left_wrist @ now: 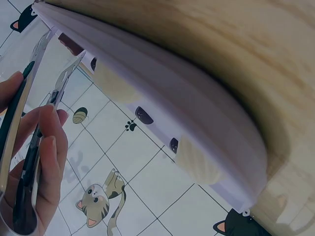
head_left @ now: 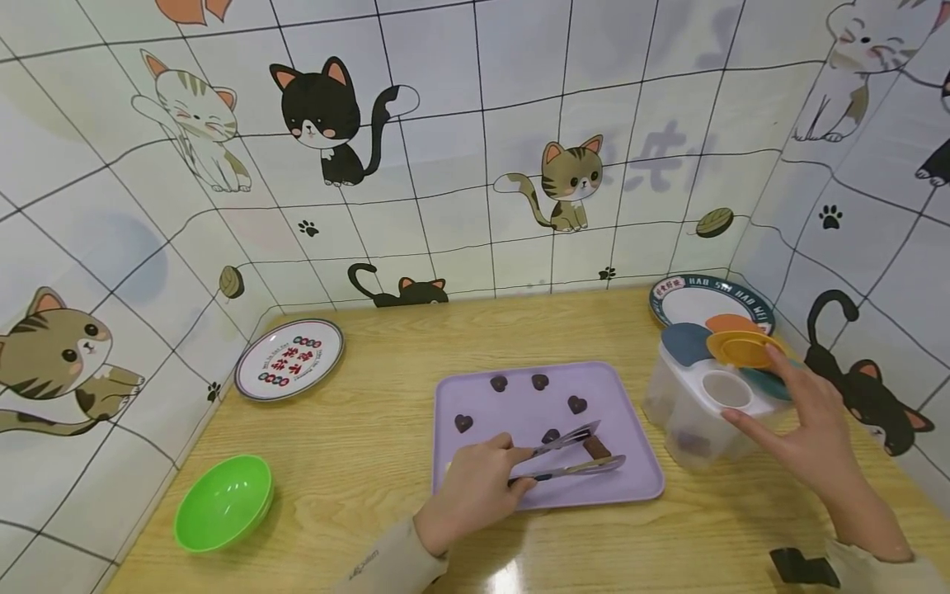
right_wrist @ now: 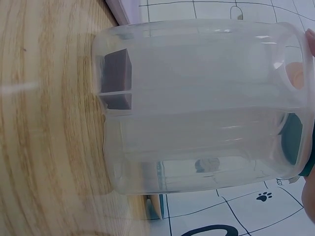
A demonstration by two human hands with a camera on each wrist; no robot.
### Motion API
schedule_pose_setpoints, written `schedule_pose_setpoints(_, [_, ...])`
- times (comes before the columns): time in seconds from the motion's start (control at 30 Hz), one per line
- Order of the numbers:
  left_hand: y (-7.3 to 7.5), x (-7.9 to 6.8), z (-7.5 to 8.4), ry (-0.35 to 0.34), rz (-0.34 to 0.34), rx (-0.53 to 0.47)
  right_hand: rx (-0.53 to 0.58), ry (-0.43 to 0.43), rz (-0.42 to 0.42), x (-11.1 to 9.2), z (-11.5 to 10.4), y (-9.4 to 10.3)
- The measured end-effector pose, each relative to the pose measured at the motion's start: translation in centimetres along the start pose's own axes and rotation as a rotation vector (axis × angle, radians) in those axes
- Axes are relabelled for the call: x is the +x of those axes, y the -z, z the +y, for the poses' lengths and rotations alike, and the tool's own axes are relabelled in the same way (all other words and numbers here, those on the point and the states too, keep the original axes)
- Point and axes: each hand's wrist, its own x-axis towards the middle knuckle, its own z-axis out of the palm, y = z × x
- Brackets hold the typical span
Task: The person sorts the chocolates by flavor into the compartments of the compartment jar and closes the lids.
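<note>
My left hand (head_left: pixel 478 487) grips metal tongs (head_left: pixel 594 467) with dark handles over a purple tray (head_left: pixel 634 437). Between the spread tong tips lies a brown rectangular chocolate (head_left: pixel 596 448); whether both tips touch it, I cannot tell. Heart-shaped dark chocolates (head_left: pixel 576 404) are scattered on the tray, and wavy cream-coloured pieces (left_wrist: pixel 199 164) show in the left wrist view. My right hand (head_left: pixel 809 421) holds the top of a translucent divided container (head_left: pixel 690 429), fingers at its raised yellow lid (head_left: pixel 742 351), thumb by a round opening (head_left: pixel 727 388). Dark brown blocks (right_wrist: pixel 116 73) sit low inside the container.
A green bowl (head_left: pixel 226 503) stands at front left, with a white plate (head_left: pixel 289 360) bearing red lettering behind it. Another plate (head_left: pixel 712 301) with a dark green rim stands behind the container. Cat-patterned walls (head_left: pixel 445 231) enclose the wooden table (head_left: pixel 371 371) at the back and sides.
</note>
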Motion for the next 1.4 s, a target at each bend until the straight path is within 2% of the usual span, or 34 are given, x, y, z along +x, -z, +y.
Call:
schedule_pose_setpoints(0.2, [-0.3,0.0,-0.1,-0.003,0.004,-0.003,-0.007,-0.009,-0.005,0.0,-0.2,0.0])
schedule_pose_setpoints(0.53, [-0.1,0.1,-0.2,-0.057,-0.021,0.027,-0.006,-0.034,-0.025,-0.1,-0.3,0.0])
schedule_pose_setpoints(0.77, [-0.2,-0.1,-0.5,-0.104,0.043,0.039,0.004,-0.004,0.003,-0.1,-0.1,0.0])
schedule_pose_setpoints(0.9, [0.2,0.1,-0.8,-0.114,0.109,0.027,0.000,-0.007,-0.006,-0.1,0.0,0.0])
schedule_pose_setpoints(1.1, [1.3,1.1,-1.0,-0.110,0.185,0.022,0.016,0.026,0.038,-0.1,0.2,-0.1])
schedule_pose_setpoints(1.27, [2.6,2.5,-0.7,-0.081,0.196,-0.028,0.022,0.085,0.088,0.1,0.3,-0.2])
schedule_pose_setpoints(1.4, [3.6,3.7,-0.2,-0.087,0.211,-0.020,0.018,0.083,0.084,0.1,0.2,-0.3])
